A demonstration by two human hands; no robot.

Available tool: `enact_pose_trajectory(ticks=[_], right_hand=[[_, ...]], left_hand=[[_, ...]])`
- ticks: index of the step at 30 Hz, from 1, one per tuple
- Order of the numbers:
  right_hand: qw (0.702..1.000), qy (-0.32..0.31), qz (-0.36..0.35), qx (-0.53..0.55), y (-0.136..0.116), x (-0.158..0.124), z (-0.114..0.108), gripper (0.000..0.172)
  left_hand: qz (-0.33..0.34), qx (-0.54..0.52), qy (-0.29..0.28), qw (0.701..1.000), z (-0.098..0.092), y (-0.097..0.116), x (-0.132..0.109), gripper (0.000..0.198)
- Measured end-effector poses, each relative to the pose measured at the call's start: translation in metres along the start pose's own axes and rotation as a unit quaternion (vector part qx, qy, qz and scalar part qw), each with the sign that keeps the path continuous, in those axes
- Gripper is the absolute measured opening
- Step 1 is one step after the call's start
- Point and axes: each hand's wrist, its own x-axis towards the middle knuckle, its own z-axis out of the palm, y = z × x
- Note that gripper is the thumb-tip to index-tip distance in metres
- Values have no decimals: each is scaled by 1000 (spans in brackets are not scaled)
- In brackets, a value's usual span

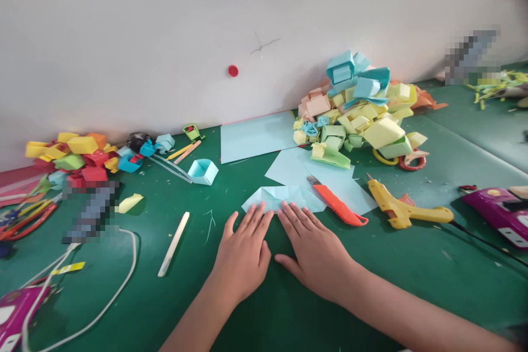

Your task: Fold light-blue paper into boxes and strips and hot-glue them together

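My left hand (243, 256) and my right hand (313, 247) lie flat side by side on the green table (412, 269), fingers stretched out. Their fingertips press on the near edge of a partly folded light blue paper (276, 197). Nothing is gripped in either hand. An orange utility knife (336, 203) lies just right of the right hand's fingers, on another light blue sheet (313, 173).
A yellow glue gun (402, 209) lies right of the knife. A heap of folded paper boxes (358, 115) sits against the white wall, another heap (78, 157) at left. A small blue paper box (203, 170), a white stick (174, 243), cables and purple objects lie around.
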Motion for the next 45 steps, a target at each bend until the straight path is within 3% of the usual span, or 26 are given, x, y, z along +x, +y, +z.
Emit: enact_pose_trajectory(ticks=[9, 18, 23, 25, 27, 30, 35, 41, 45], right_hand=[[995, 85, 42, -43, 11, -23, 6, 81], [993, 109, 20, -43, 21, -36, 6, 74], [995, 95, -13, 1, 26, -40, -12, 55], [995, 95, -16, 31, 28, -38, -23, 41], [992, 103, -18, 67, 31, -30, -35, 27], [988, 126, -30, 82, 37, -4, -51, 23], [994, 103, -23, 18, 45, 33, -60, 23], [990, 94, -69, 77, 36, 7, -49, 27], [984, 128, -80, 93, 31, -12, -37, 45]], left_hand=[[-5, 11, -1, 1000, 3, 0, 0, 61], [3, 12, 57, 998, -3, 0, -2, 54], [-30, -22, 133, 990, -12, 0, -8, 28], [-29, -29, 141, 989, -13, -5, -7, 28], [-28, -32, 142, 989, -13, -11, -1, 29], [-43, -31, 136, 989, -13, -19, 16, 36], [-71, -30, 50, 996, -15, -21, 46, 40], [-70, -67, 31, 995, -17, -20, 49, 31], [-68, -99, 47, 992, -16, -23, 46, 25]])
